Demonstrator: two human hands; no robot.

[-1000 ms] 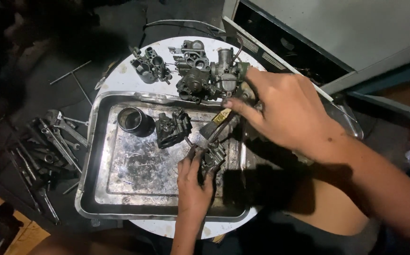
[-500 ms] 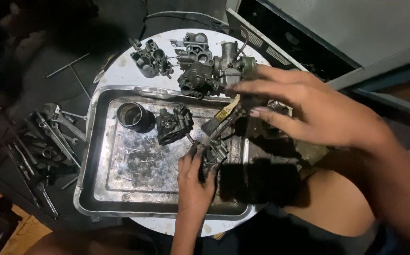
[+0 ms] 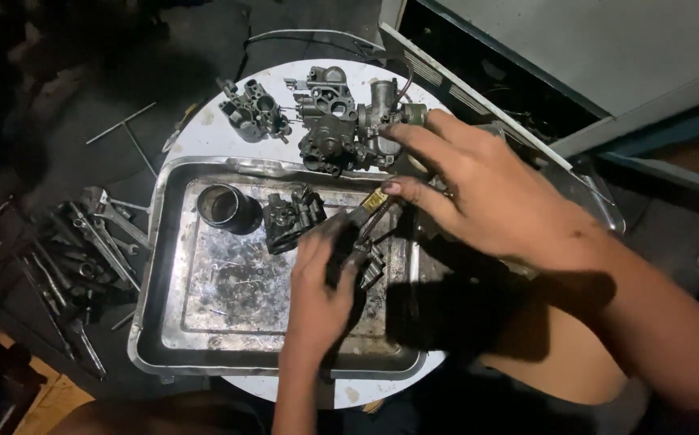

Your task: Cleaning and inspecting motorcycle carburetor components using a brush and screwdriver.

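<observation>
Head view. The left hand (image 3: 317,294) is closed around a dark metal carburetor part (image 3: 366,258), held just above the floor of the steel tray (image 3: 164,322), toward its right side. The right hand (image 3: 486,193) hovers over the same spot with fingers spread and relaxed — it grips nothing; its thumb and forefinger tips lie near a small brass-coloured tool (image 3: 374,201) that rests against the held part. Whether the fingers touch that tool cannot be told.

Handling judgement: the part is a cast metal body — rigid, fairly heavy for its size, probably oily and so liable to slip. Take hold across the solid flanks of the casting, not by thin projections or fittings.

Also in the tray: a short black sleeve (image 3: 225,208) and a second dark casting (image 3: 293,217), just beside each other. Beyond the tray, on the round white table (image 3: 204,133), lie three more carburetor bodies (image 3: 325,121). Wrenches (image 3: 84,250) are piled on the floor at left.
</observation>
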